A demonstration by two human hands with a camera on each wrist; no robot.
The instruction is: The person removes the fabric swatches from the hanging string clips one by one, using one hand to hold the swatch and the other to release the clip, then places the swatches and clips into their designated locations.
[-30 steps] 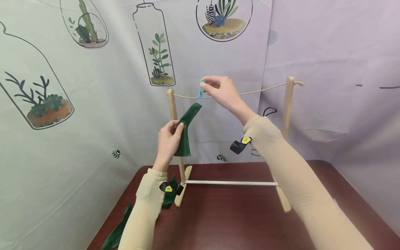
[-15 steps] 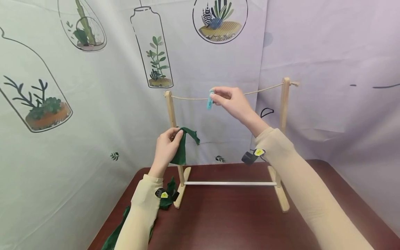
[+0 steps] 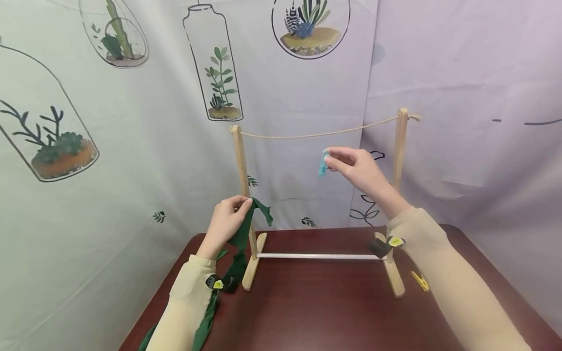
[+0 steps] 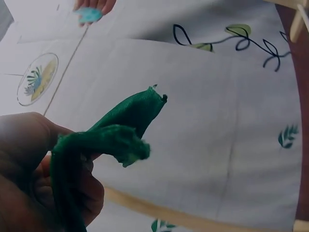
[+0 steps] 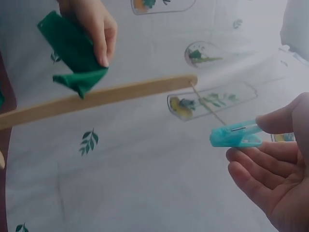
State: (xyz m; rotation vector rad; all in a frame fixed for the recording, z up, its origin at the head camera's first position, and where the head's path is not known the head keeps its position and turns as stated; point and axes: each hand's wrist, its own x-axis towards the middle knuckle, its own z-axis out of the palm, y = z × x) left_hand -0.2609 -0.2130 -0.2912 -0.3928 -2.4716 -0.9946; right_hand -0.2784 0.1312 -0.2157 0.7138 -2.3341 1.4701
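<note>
My left hand (image 3: 226,222) pinches a piece of green cloth (image 3: 242,229) beside the left post of a wooden rack. One end of the cloth flops over to the right, and the rest hangs below the fingers. In the left wrist view the folded cloth (image 4: 130,113) sticks out past the thumb. My right hand (image 3: 364,170) holds a light blue clothespin (image 3: 323,163) between thumb and fingers, below the rope (image 3: 303,137) and apart from it. The right wrist view shows the clothespin (image 5: 236,134) pinched at its handle end.
The wooden rack's posts (image 3: 400,146) hold the rope, with a white bar (image 3: 322,256) low between them. More green cloth (image 3: 206,321) lies on the dark red table (image 3: 307,307) at the left. A yellow clothespin (image 3: 420,281) lies near the right foot. A printed curtain (image 3: 281,83) hangs behind.
My right hand has moved right and down from the rope with the blue clothespin. My left hand has lowered the green cloth, whose raised end now droops. The yellow clothespin has come into view.
</note>
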